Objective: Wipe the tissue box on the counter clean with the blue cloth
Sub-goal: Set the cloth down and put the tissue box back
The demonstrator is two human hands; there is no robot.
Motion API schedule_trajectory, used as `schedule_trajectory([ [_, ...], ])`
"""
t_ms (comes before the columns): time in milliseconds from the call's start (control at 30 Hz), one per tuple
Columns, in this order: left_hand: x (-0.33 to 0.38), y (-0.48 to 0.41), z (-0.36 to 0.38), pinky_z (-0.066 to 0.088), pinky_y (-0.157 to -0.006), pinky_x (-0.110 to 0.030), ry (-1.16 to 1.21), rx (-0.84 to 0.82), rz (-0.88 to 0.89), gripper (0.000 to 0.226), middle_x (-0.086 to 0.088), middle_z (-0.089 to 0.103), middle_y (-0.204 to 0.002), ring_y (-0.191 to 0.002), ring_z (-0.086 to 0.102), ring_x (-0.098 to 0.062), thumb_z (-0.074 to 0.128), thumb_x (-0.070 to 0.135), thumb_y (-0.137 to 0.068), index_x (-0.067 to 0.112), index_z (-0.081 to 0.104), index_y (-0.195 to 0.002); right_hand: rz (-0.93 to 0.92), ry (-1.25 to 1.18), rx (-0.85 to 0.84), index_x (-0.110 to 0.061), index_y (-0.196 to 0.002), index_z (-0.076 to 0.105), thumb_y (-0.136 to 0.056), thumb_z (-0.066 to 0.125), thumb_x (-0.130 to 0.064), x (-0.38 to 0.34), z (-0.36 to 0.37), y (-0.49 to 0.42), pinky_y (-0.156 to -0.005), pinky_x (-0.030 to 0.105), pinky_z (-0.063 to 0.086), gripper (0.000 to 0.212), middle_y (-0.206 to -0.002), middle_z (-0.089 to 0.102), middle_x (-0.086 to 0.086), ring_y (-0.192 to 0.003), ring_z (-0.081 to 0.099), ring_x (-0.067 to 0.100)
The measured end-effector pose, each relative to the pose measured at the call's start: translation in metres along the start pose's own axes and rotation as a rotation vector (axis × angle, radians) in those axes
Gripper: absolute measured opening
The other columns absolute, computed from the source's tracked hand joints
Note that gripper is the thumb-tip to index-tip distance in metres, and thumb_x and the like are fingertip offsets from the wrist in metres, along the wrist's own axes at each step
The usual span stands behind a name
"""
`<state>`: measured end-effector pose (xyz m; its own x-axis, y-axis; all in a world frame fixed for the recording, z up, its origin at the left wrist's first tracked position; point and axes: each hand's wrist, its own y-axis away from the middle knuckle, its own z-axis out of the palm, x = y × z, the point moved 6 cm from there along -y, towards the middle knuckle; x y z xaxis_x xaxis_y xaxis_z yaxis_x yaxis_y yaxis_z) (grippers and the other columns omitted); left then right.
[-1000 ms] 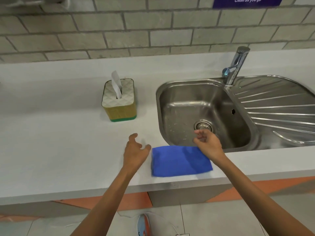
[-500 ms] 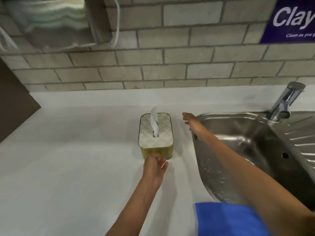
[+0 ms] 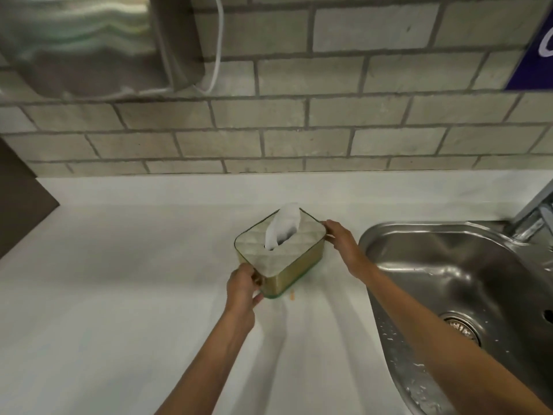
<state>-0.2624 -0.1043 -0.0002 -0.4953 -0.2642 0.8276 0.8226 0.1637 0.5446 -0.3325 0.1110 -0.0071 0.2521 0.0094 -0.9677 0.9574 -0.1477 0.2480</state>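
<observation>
A gold tissue box (image 3: 294, 272) with a quilted pale top and a white tissue (image 3: 282, 226) sticking up sits turned at an angle on the white counter (image 3: 119, 280). My left hand (image 3: 242, 284) grips its near left corner. My right hand (image 3: 339, 236) holds its far right corner. Both hands touch the box. The blue cloth is out of view.
A steel sink (image 3: 466, 292) with a drain lies to the right, and part of a tap (image 3: 535, 217) shows at the right edge. A brick wall rises behind, with a metal dispenser (image 3: 89, 40) at top left. A small orange speck (image 3: 291, 295) lies beside the box.
Both hands have closed on the box, which has turned from square-on to diagonal. The view has moved closer, and the blue cloth has dropped out of sight.
</observation>
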Motion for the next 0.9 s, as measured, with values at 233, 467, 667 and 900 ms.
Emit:
schedule_trajectory([
  [233, 0.047, -0.071, 0.023, 0.033, -0.062, -0.026, -0.075, -0.026, 0.152, 0.029, -0.009, 0.047, -0.087, -0.081, 0.042, -0.02, 0.034, 0.021, -0.092, 0.017, 0.046, -0.066, -0.081, -0.033, 0.138, -0.015, -0.107, 0.057, -0.09, 0.044, -0.04, 0.015, -0.01, -0.01, -0.073, 0.021, 0.039, 0.033, -0.112, 0.061, 0.005, -0.101, 0.059, 0.022],
  [467, 0.079, -0.109, 0.049, 0.04, -0.071, -0.027, -0.093, -0.134, 0.192, 0.032, 0.0, 0.052, -0.078, -0.072, 0.047, -0.013, 0.031, 0.026, -0.097, 0.02, 0.051, -0.072, -0.098, 0.026, 0.145, -0.022, -0.107, 0.053, -0.087, 0.045, -0.047, 0.0, -0.005, -0.042, -0.091, 0.031, 0.037, 0.033, -0.121, 0.06, 0.005, -0.114, 0.056, 0.024],
  [667, 0.089, -0.122, 0.06, 0.038, -0.083, -0.029, -0.139, -0.11, 0.176, 0.025, -0.002, 0.056, -0.095, -0.093, 0.051, -0.019, 0.032, 0.03, -0.097, 0.014, 0.053, -0.096, -0.109, 0.031, 0.197, -0.024, -0.097, 0.054, -0.092, 0.045, -0.039, -0.007, -0.004, -0.064, -0.096, 0.036, 0.041, 0.018, -0.112, 0.059, 0.004, -0.114, 0.057, 0.028],
  [900, 0.086, -0.129, 0.066, 0.038, -0.087, -0.032, -0.159, -0.096, 0.167, 0.035, -0.003, 0.05, -0.112, -0.104, 0.048, -0.022, 0.031, 0.033, -0.097, 0.016, 0.051, -0.12, -0.087, 0.028, 0.21, -0.032, -0.083, 0.051, -0.092, 0.044, -0.041, -0.006, -0.007, -0.072, -0.096, 0.037, 0.04, 0.014, -0.111, 0.057, 0.003, -0.115, 0.056, 0.028],
])
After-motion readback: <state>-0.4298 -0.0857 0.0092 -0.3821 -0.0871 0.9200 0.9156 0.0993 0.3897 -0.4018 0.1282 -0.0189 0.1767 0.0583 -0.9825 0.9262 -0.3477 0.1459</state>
